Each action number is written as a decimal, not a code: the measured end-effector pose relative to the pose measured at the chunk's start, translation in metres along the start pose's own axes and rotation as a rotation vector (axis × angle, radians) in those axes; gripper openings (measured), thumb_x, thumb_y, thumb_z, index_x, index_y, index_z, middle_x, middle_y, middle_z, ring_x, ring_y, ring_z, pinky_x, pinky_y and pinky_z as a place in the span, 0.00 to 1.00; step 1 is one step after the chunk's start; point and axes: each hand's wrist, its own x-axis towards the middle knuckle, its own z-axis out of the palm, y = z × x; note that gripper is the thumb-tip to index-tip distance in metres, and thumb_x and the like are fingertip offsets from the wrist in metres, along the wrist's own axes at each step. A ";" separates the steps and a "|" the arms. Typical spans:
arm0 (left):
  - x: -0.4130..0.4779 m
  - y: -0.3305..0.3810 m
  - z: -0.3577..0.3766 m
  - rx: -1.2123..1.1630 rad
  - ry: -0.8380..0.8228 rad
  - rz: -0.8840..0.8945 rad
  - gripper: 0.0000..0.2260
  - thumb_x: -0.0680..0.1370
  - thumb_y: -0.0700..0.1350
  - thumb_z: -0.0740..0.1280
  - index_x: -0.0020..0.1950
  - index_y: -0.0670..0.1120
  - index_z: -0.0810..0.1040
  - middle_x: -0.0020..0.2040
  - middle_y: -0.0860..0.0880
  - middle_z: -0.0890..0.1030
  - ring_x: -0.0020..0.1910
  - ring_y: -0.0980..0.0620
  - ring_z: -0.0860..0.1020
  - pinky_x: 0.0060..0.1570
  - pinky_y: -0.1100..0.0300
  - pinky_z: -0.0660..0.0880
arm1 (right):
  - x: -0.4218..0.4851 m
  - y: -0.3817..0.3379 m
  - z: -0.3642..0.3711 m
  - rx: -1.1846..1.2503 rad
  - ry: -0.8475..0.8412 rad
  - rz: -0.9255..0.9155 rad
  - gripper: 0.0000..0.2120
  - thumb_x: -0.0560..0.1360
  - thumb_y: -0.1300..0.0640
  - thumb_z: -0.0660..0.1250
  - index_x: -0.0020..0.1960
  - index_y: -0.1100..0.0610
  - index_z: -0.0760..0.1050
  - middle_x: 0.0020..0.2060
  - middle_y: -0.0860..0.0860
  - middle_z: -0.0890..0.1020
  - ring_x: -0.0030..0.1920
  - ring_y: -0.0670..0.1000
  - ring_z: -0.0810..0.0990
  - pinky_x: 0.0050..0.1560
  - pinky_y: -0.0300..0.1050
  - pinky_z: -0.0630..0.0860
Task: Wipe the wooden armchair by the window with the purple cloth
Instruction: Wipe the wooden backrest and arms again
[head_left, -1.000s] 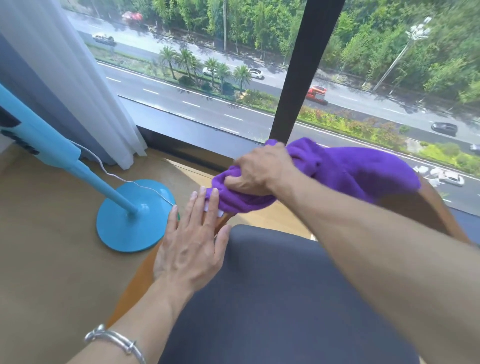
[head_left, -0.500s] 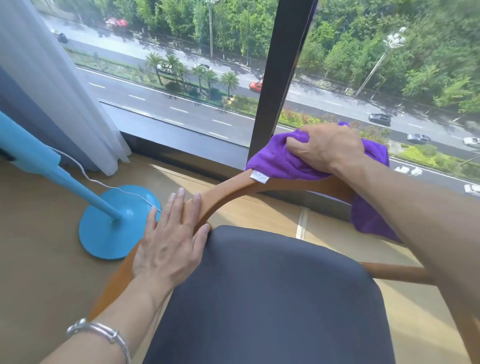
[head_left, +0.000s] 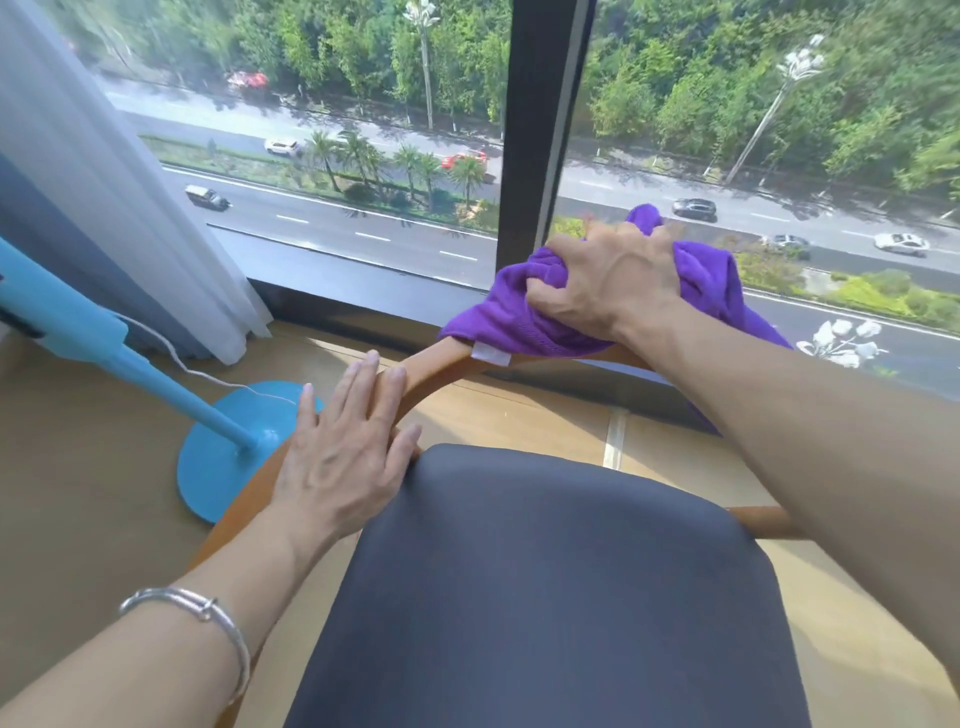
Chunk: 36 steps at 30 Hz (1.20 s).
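Window (head_left: 363, 218) fills the upper field, its dark mullion (head_left: 545, 130) upright at centre. Wooden armchair (head_left: 431, 366) stands below it; a dark seat cushion (head_left: 545, 597) covers most of the frame, whose right part is hidden by the forearm. Purple cloth (head_left: 498, 322) lies bunched on the curved top rail, partly draped behind it. Right hand (head_left: 608, 280) is clenched around the cloth. Left hand (head_left: 343, 457) lies flat, fingers extended, on the rail's left curve. White cloth label (head_left: 491, 354): no writing legible.
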 end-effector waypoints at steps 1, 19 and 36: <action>0.008 0.010 -0.002 -0.019 -0.004 0.026 0.31 0.75 0.61 0.38 0.75 0.49 0.53 0.77 0.47 0.52 0.76 0.48 0.51 0.69 0.39 0.52 | 0.004 0.005 -0.004 0.042 -0.060 0.003 0.25 0.74 0.34 0.53 0.58 0.49 0.74 0.54 0.58 0.79 0.55 0.61 0.76 0.56 0.56 0.66; 0.109 0.136 -0.042 -0.230 -0.099 0.237 0.37 0.76 0.66 0.49 0.76 0.49 0.36 0.77 0.50 0.38 0.75 0.50 0.38 0.71 0.39 0.44 | -0.013 0.102 0.014 0.561 -0.285 0.366 0.25 0.70 0.32 0.50 0.39 0.52 0.72 0.45 0.54 0.80 0.49 0.59 0.76 0.56 0.54 0.73; 0.131 0.132 -0.038 -0.280 0.009 0.420 0.37 0.75 0.65 0.53 0.76 0.52 0.39 0.78 0.53 0.46 0.76 0.51 0.46 0.72 0.43 0.47 | -0.035 0.138 0.032 0.794 -0.450 0.608 0.29 0.76 0.34 0.55 0.67 0.51 0.75 0.67 0.56 0.74 0.64 0.56 0.71 0.61 0.47 0.62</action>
